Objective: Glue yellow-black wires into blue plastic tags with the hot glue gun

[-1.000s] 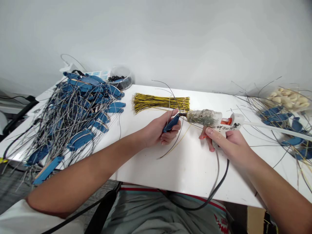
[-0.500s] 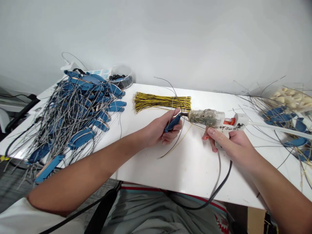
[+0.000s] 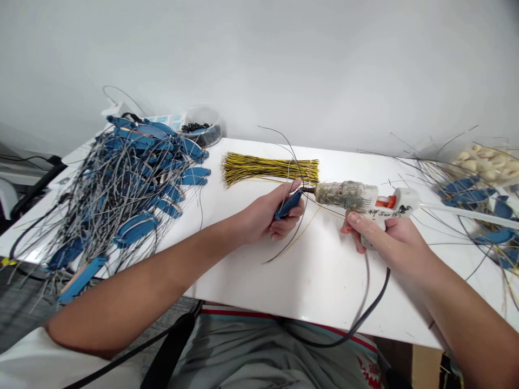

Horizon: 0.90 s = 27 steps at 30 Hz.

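A blue, leaf-shaped piece with thin wires is pinched between the thumb and fingers of my left hand. Black, grey and yellow wires trail up and down from it. My right hand is wrapped round the handle of a white hot glue gun, whose barrel is crusted with old glue. Its dark nozzle points left and sits at the upper end of the blue piece; whether they touch I cannot tell. A glue stick runs out of the gun's back. A black cord hangs below the handle.
Behind my hands lies a bundle of yellow and black wires. A large heap of blue pieces with grey wires covers the left. More blue pieces and a bag of cream-coloured parts lie right. A clear round tub holds black bits.
The glue gun and my right hand have shifted slightly to the right. My left hand with the blue piece stays nearly in place.
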Motion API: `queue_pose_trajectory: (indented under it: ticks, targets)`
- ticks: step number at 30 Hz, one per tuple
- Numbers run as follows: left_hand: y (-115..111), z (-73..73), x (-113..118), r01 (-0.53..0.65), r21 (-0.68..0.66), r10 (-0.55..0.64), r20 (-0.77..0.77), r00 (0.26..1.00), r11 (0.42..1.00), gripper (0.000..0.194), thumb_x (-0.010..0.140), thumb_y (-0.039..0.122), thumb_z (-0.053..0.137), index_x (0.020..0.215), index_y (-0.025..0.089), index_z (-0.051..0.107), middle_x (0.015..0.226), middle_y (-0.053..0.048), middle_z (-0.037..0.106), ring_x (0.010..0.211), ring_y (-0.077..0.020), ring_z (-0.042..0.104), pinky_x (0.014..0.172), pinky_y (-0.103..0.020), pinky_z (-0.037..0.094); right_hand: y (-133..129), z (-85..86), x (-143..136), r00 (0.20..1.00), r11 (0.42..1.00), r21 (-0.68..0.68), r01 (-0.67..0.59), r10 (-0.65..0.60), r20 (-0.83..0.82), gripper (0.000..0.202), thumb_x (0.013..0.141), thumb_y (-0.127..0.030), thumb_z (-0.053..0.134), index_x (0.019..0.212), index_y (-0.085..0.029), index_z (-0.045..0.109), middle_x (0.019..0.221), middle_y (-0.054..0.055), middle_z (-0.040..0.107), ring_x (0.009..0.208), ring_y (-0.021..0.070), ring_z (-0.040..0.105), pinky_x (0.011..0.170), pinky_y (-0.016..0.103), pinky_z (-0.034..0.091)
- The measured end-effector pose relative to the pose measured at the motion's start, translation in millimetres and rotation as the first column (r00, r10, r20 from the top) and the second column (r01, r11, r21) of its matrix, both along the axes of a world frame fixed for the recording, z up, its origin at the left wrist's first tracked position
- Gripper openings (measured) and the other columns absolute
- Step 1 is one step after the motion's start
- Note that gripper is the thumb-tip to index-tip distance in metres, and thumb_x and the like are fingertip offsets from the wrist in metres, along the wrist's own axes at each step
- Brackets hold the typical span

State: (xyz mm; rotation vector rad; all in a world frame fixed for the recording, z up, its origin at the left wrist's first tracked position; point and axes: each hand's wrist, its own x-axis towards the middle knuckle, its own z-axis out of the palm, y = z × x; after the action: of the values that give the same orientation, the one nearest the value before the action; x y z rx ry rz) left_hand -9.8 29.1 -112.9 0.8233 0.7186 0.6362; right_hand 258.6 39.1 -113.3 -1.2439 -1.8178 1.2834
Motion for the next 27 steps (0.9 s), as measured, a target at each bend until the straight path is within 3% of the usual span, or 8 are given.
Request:
queue_pose_trajectory:
  ticks: [12,20,27]
  targets:
    - [0.7,-0.4,0.1,0.008,-0.007,-0.008,0.003,1.000,1.000,0.060,0.102,0.073,0.039,0.072,0.021,0.039,0.048,0.005,0.024,0.042,-0.0094,0.017,0.040,-0.022,0.021,0.4,-2.2,-0.2,1.000,1.000,-0.002,0.006,-0.006,-0.012,0.047,0.094,-0.065,0.071,0.081,-0.020,0.076,0.061,0.004,0.062,0.061,0.0163,0.061,0.054,0.026,0.052]
    - [0.9,-0.4,0.0,0.006,-0.013,-0.006,0.004,1.000,1.000,0.060,0.101,0.073,0.041,0.072,0.021,0.039,0.048,0.005,0.024,0.042,-0.0094,0.017,0.040,-0.022,0.021,1.0,-1.5,0.9,0.999,1.000,-0.006,-0.014,0.014,-0.043,0.043,0.094,-0.063,0.072,0.090,-0.020,0.075,0.076,0.005,0.071,0.060,0.0144,0.059,0.052,0.026,0.052]
    - [0.8,-0.4,0.1,-0.012,-0.019,0.012,0.005,1.000,1.000,0.059,0.100,0.072,0.043,0.070,0.021,0.037,0.049,0.005,0.022,0.042,-0.0094,0.016,0.039,-0.021,0.022,-6.8,6.9,-5.8,0.994,0.997,-0.018,0.076,-0.077,-0.075,0.042,0.091,-0.063,0.076,0.090,-0.020,0.076,0.084,0.005,0.073,0.061,0.0137,0.057,0.055,0.028,0.051]
